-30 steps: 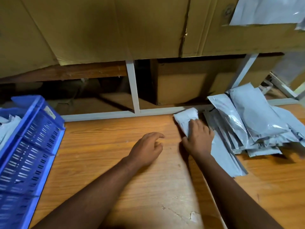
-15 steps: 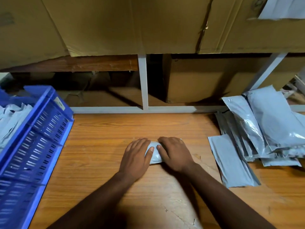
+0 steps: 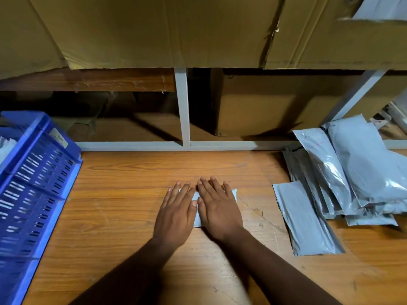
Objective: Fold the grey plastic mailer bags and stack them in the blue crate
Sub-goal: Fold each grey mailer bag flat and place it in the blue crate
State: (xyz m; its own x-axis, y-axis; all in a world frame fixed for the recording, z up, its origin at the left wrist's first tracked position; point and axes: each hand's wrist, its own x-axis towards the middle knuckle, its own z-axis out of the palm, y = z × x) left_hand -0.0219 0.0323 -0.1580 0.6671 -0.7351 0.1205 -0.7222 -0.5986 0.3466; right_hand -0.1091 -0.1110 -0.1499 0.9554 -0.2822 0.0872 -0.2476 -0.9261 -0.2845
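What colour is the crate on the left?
Blue, with slotted walls: the crate, clearest in the head view.

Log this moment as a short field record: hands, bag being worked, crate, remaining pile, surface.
left hand: flat, fingers straight, pressing on the folded bag
right hand: flat, fingers straight, pressing on the same bag
folded bag: grey, mostly hidden under both hands, lying on the table
blue crate: at the left edge of the table, pale bags partly visible inside
unfolded pile: grey mailer bags heaped on the right
table: wooden, scratched
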